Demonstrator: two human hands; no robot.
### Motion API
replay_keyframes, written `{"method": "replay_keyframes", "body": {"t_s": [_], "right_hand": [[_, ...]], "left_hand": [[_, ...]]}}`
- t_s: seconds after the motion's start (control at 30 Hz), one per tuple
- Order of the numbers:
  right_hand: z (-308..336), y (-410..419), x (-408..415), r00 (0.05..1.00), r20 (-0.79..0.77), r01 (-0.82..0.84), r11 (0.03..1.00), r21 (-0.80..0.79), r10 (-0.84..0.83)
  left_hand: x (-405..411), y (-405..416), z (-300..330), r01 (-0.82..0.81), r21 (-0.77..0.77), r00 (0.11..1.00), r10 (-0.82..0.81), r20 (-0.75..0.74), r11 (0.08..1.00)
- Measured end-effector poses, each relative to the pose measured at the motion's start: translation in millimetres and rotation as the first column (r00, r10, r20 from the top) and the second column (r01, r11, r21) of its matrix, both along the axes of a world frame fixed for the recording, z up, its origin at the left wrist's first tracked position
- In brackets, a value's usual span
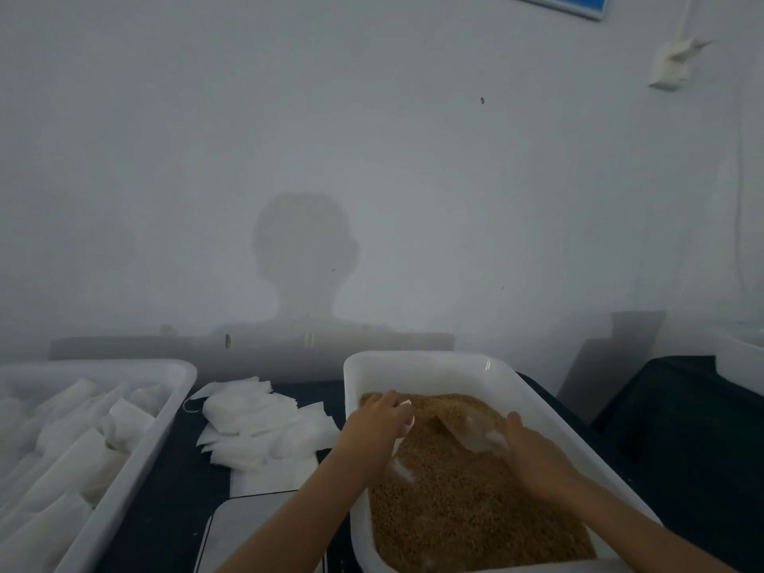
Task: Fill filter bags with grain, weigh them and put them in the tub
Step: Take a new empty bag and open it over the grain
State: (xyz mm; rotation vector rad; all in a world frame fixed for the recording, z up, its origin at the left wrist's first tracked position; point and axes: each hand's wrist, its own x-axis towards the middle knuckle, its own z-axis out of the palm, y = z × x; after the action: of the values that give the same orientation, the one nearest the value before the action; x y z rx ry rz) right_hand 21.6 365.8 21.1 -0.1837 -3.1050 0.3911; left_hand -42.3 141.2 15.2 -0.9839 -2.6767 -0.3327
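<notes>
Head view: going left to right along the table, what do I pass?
Tub of filled filter bags → pile of empty filter bags → left hand → right hand, both in the grain tray.

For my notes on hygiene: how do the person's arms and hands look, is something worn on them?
Both forearms are bare as far as the picture shows; no sleeve reaches into view. The left hand and the right hand wear no gloves. No watch, ring or bracelet shows, though the picture is dim and soft.
</notes>
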Motion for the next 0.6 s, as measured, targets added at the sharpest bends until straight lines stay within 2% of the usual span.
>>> {"method": "replay_keyframes", "body": {"t_s": [0.1, 0.17, 0.3, 0.6], "right_hand": [[18, 12, 12, 0.996, -0.084, -0.038, 0.999, -0.011, 0.037], [37, 19, 24, 0.993, -0.115, -0.046, 0.996, -0.073, 0.038], [74, 28, 47, 0.991, -0.097, -0.101, 0.986, -0.129, 0.089], [101, 28, 42, 0.992, -0.023, -0.123, 0.99, 0.063, 0.125]], "left_hand": [[-8, 11, 3, -0.015, -0.027, 1.0, 0.015, 0.012, 1.0], [-11, 17, 3, -0.007, -0.051, 1.0, 0.008, 0.02, 0.999], [-14, 24, -2, 0.025, -0.06, 0.998, -0.022, 0.05, 0.998], [-11, 24, -11, 0.145, -0.005, 0.989, -0.145, -0.001, 0.989]]}}
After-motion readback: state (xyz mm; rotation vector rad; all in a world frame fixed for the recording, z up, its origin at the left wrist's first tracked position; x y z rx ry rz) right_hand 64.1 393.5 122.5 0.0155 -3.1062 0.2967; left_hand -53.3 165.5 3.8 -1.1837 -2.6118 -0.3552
